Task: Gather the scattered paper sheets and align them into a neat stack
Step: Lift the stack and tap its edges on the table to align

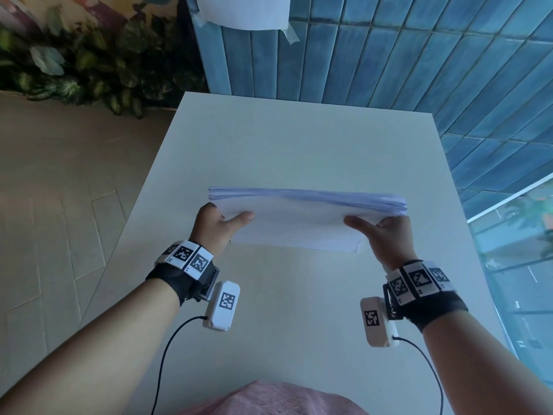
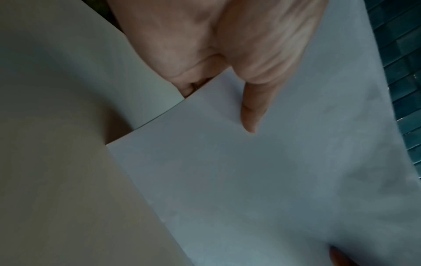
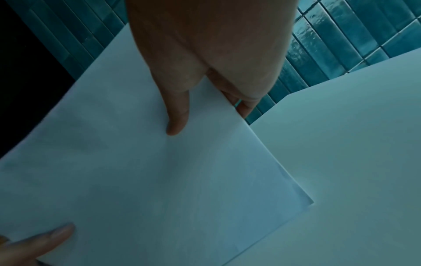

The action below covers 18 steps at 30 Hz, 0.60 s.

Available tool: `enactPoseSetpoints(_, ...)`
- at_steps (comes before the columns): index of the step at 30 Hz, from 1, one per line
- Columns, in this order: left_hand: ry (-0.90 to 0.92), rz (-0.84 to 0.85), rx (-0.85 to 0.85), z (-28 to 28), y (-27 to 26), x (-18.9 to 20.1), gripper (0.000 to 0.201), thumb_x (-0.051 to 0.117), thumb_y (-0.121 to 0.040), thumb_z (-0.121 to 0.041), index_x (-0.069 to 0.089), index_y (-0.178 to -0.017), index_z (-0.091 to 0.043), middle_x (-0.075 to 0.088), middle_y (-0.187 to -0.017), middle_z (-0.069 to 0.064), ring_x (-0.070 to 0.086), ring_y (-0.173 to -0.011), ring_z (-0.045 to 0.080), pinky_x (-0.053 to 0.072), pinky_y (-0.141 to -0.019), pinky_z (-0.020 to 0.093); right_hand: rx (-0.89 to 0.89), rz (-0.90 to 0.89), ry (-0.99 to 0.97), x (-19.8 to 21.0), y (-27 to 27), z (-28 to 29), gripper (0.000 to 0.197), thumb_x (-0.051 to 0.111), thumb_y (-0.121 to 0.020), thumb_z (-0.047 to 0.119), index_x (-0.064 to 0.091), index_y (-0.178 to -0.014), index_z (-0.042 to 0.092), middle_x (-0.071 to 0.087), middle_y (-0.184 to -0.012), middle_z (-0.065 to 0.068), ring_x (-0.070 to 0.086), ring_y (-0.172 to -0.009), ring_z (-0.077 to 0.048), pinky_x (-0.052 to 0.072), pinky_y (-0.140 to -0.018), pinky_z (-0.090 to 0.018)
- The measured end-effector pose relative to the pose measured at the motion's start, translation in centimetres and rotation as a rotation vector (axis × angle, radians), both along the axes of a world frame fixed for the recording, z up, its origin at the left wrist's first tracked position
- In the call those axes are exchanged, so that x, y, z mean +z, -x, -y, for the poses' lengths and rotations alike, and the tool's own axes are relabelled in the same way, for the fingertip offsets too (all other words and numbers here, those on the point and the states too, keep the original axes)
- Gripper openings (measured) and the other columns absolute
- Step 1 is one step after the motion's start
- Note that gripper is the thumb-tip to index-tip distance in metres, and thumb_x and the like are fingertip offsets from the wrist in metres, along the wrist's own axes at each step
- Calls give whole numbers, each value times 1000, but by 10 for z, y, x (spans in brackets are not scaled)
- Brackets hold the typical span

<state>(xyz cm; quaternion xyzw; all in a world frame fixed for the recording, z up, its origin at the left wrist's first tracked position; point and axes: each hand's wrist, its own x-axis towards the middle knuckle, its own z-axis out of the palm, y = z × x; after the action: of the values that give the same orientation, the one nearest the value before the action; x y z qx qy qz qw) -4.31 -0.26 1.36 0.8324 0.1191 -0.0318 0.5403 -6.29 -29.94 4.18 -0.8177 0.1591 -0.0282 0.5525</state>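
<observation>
A stack of white paper sheets point(image 1: 299, 226) stands tilted on its near long edge on the white table point(image 1: 299, 139), top edge leaning away from me. My left hand point(image 1: 218, 223) grips the stack's left end, thumb on the near face and fingers behind. My right hand point(image 1: 380, 229) grips the right end the same way. The left wrist view has my left thumb point(image 2: 252, 109) pressed flat on the paper stack point(image 2: 250, 180). In the right wrist view my right thumb point(image 3: 177, 115) lies on the paper stack point(image 3: 159, 171), where sheet corners at the lower right are slightly offset.
The table's left edge point(image 1: 143, 187) drops to a tiled floor. A blue tiled wall point(image 1: 389, 55) runs behind and to the right, with a taped white sheet point(image 1: 242, 10) on it. Leafy plants point(image 1: 74, 70) stand at the far left.
</observation>
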Motion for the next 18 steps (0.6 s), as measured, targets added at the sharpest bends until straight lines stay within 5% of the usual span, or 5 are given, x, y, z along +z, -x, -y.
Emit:
enactPoseSetpoints(3, 35, 86, -30, 0, -1, 11, 20, 83, -71, -29, 68, -80, -18, 70, -73, -5, 70, -79, 29, 56, -72, 38, -26, 19, -26, 5, -2, 0, 66, 85, -67, 8, 28, -37, 23, 27, -25, 12, 25, -24, -6, 23, -35, -13)
enactPoseSetpoints(6, 12, 158, -67, 1, -1, 30, 21, 80, -76, -11, 70, -92, -20, 71, -74, -26, 69, -77, -4, 53, -76, 19, -53, 20, 36, 6, -8, 4, 43, 87, -64, 15, 46, -54, 9, 51, -47, 7, 41, -36, -3, 34, -43, -21)
enactPoseSetpoints(8, -72, 205, -103, 2, -3, 47, 18, 80, -76, -12, 70, -91, -16, 71, -77, -19, 67, -73, -6, 50, -73, 17, -136, 65, -18, 11, -9, 2, 51, 86, -65, 13, 57, -106, 8, 67, -101, -5, 65, -82, -11, 53, -73, -29)
enactPoseSetpoints(11, -281, 274, -144, 5, -8, 75, 20, 78, -77, -18, 72, -95, -10, 69, -84, -2, 66, -80, 15, 44, -70, 21, -205, 257, 146, 37, -11, -12, 93, 84, -65, 18, 32, -142, 17, 45, -138, -4, 44, -125, -19, 38, -108, -41)
enactPoseSetpoints(18, -678, 354, -399, 36, -24, 127, 6, 61, -85, -24, 59, -83, -19, 63, -78, 5, 62, -81, 28, 38, -69, 27, 461, 605, 941, 140, -17, -87, 64, 71, -67, 35, 56, -128, 23, 61, -124, 4, 47, -124, -23, 17, -112, -36)
